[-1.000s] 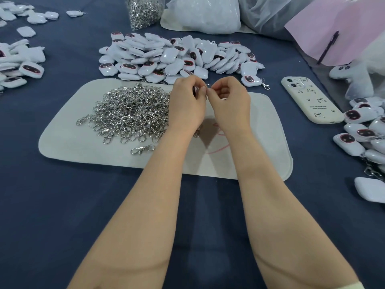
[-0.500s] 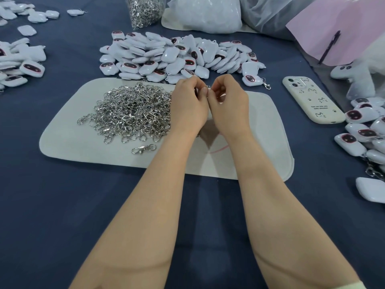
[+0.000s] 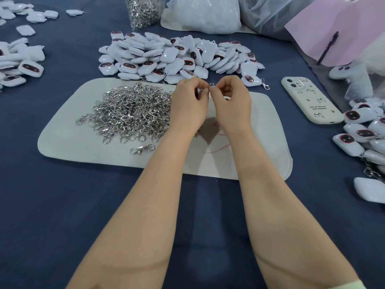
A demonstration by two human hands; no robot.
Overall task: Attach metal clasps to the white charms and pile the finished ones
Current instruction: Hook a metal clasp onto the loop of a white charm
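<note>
Head view: bare mat (image 3: 262, 126) beside clasps (image 3: 129, 113)

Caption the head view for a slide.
Left hand and right hand pinch a clasp over the mat, beside the clasp heap, charm pile behind.

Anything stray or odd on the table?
Minor: one clasp lies apart from the heap on the mat, and one clasped charm sits by the middle pile. Nothing looks damaged.
</note>
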